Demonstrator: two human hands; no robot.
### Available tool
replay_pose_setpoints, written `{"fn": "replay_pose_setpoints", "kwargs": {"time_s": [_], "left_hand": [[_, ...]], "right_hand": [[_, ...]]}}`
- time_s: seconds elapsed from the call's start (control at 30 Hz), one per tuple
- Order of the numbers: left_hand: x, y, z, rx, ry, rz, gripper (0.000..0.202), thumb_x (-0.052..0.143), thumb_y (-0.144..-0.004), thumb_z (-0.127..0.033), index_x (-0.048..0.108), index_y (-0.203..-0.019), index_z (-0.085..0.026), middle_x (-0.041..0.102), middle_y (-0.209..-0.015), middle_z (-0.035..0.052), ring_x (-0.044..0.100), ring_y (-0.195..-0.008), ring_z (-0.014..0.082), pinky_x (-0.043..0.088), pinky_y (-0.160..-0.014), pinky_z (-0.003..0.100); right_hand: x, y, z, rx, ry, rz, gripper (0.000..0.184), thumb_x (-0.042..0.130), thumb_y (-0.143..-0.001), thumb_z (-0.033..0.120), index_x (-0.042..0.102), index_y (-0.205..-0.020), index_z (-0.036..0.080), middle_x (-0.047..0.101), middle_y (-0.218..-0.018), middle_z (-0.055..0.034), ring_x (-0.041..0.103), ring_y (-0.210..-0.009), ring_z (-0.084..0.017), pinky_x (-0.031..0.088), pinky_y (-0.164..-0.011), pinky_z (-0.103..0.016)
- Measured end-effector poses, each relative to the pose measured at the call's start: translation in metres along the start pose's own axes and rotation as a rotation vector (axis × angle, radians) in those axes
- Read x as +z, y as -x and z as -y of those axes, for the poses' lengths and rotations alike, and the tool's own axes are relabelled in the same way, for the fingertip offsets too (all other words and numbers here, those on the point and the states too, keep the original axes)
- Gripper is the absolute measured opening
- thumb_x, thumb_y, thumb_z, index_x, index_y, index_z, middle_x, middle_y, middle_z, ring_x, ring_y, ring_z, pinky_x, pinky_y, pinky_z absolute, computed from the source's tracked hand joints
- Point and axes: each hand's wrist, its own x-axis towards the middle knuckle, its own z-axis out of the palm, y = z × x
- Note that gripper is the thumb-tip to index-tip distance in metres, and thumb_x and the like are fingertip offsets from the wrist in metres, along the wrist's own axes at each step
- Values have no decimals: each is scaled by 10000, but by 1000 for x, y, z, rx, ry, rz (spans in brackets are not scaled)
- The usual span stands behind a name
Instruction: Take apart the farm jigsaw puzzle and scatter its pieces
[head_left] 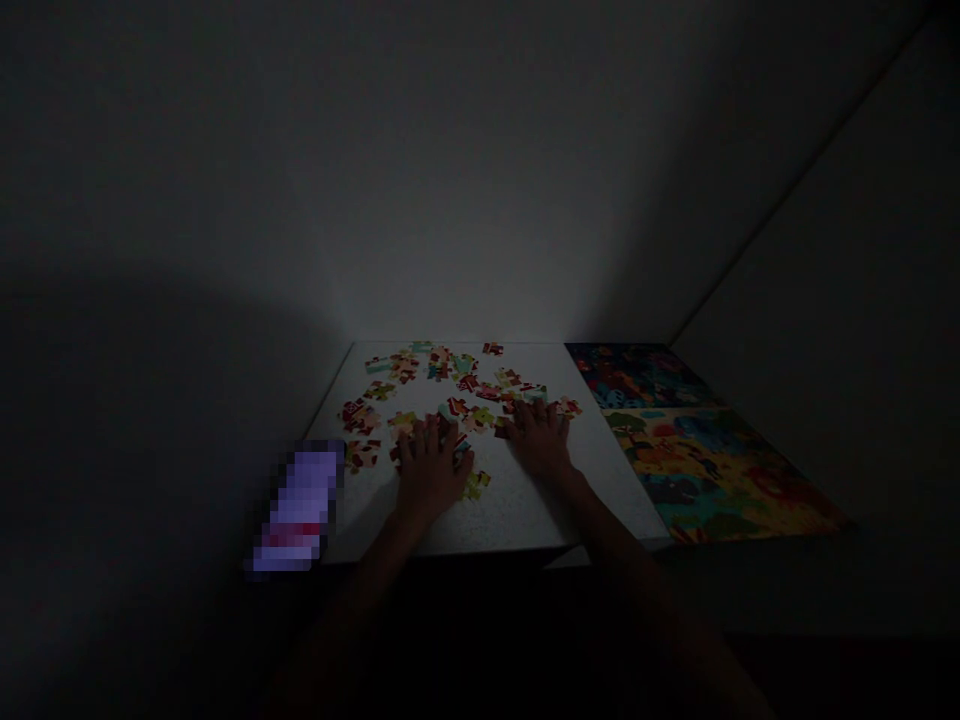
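Many loose jigsaw puzzle pieces in red, green and cream lie scattered over a white tabletop. My left hand rests palm down on some of them, fingers spread. Under its fingers a few pieces are partly hidden. My right hand lies flat to the right, its spread fingertips over other pieces near the right side of the spread. A yellow-green puzzle piece sits just right of my left hand. At the far side a single red piece lies apart from the others.
To the right are two colourful animal pictures, a dark one behind and a yellow one in front. A blurred, glowing screen-like object is at the table's left edge. A pale wall rises behind. The room is dim.
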Motion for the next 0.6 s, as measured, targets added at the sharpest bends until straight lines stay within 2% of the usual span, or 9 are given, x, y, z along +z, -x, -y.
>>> {"fn": "replay_pose_setpoints", "kwargs": {"time_s": [0.13,0.33,0.47,0.6], "left_hand": [[-3,6,-7,3,31,32,581,437,-963,-514,480,-1460,-215,346,-1570,167,289,-1458,390,164,-1180,617],[-1,14,-21,81,103,-1,544,438,-966,-489,489,-1453,-252,375,-1564,128,294,-1465,354,182,-1193,596],[-2,15,-30,78,118,13,536,411,-972,-487,507,-1438,-239,379,-1563,131,308,-1457,364,197,-1186,601],[-3,12,-45,114,121,59,501,415,-968,-458,571,-1373,-207,406,-1548,139,318,-1453,357,195,-1194,584]], "right_hand": [[5,-26,12,42,-30,-30,640,286,-985,571,341,-1525,231,300,-1590,-181,225,-1457,-410,140,-1103,-680],[9,-54,41,90,-150,-29,702,291,-967,603,348,-1515,168,287,-1580,-235,193,-1461,-448,101,-1078,-730],[2,-62,61,68,-198,39,696,315,-969,585,357,-1504,143,258,-1591,-235,172,-1470,-442,104,-1106,-685],[-3,-63,75,-27,-199,95,697,325,-956,619,374,-1496,183,258,-1596,-222,171,-1475,-430,89,-1113,-686]]}}
